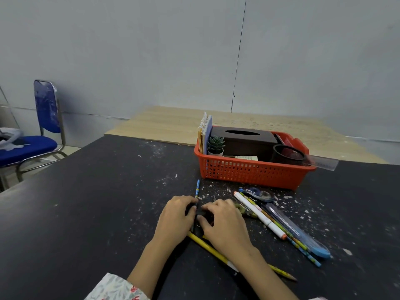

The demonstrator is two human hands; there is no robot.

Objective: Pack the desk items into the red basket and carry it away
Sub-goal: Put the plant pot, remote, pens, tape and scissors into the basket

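Left hand [176, 213] and right hand [223, 221] together, curled round a small dark item [200, 213] (identity unclear), probably gathering it for the red basket [249, 172]; pencils [207, 245] loose alongside.

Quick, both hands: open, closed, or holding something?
Left hand: fingers curled on a small black object lying on the dark desk.
Right hand: fingers curled on the same black object; what the object is cannot be told.
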